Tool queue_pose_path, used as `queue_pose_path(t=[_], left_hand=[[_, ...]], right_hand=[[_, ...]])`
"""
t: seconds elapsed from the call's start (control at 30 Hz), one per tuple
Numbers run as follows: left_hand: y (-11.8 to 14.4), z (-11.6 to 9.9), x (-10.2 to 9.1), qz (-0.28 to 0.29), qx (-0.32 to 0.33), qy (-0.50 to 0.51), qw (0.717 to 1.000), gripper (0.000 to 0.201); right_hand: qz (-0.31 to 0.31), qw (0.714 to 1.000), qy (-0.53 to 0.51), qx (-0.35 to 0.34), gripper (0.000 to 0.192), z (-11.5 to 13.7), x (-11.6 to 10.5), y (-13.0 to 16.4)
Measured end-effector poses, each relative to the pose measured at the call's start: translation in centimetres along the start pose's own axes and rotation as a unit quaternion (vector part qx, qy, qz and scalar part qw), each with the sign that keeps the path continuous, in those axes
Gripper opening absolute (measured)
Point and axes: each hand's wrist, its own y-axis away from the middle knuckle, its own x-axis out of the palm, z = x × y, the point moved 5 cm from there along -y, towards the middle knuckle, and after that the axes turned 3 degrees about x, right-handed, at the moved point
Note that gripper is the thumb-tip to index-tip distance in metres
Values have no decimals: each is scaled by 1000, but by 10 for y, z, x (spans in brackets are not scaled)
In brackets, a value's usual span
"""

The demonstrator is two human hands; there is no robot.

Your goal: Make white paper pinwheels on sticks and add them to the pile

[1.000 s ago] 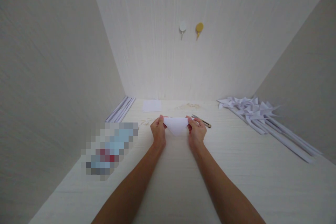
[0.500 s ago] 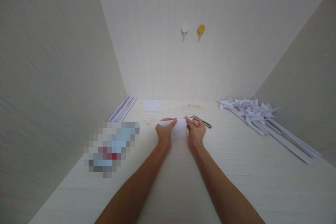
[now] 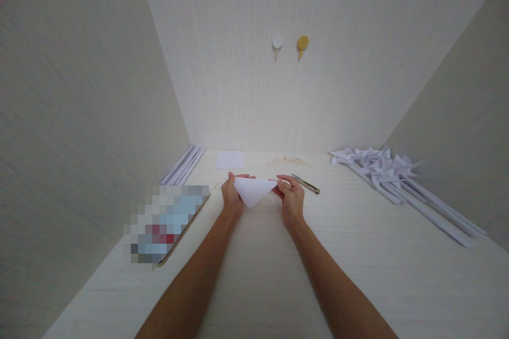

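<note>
A white sheet of paper (image 3: 254, 189), showing as a triangle with its point toward me, is held between my two hands above the table. My left hand (image 3: 233, 195) grips its left corner, thumb on the near side. At the right corner, my right hand (image 3: 291, 197) pinches the paper between thumb and fingers. Just beyond my right hand lies a utility knife (image 3: 308, 184) with its blade pointing away to the left. Behind my left hand, a flat stack of white paper (image 3: 230, 159) rests near the wall.
Several rolled paper sticks (image 3: 183, 166) lie at the back left. A pixelated flat object (image 3: 175, 225) is in front of them. At the right are white paper pinwheels (image 3: 382, 164) on long paper sticks (image 3: 433, 212). Two hooks, one white (image 3: 277, 42) and one yellow (image 3: 303, 43), are on the wall.
Both hands have shifted a little left and my left hand has turned. The paper, earlier a narrow strip between my thumbs, now shows as a downward triangle.
</note>
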Motion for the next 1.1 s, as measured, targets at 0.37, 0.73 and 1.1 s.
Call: queue_pose_path(t=[0.37,0.73,1.1], left_hand=[[-4,-5,-6,190,-28,-294,936,42],[3,-6,1,260,47,-380,886,31],[8,-5,3,296,16,-289,910,27]], right_hand=[[349,915,175,104,23,-12,25,16],[358,876,310,85,14,-16,17,16],[269,883,385,-23,27,-6,20,9]])
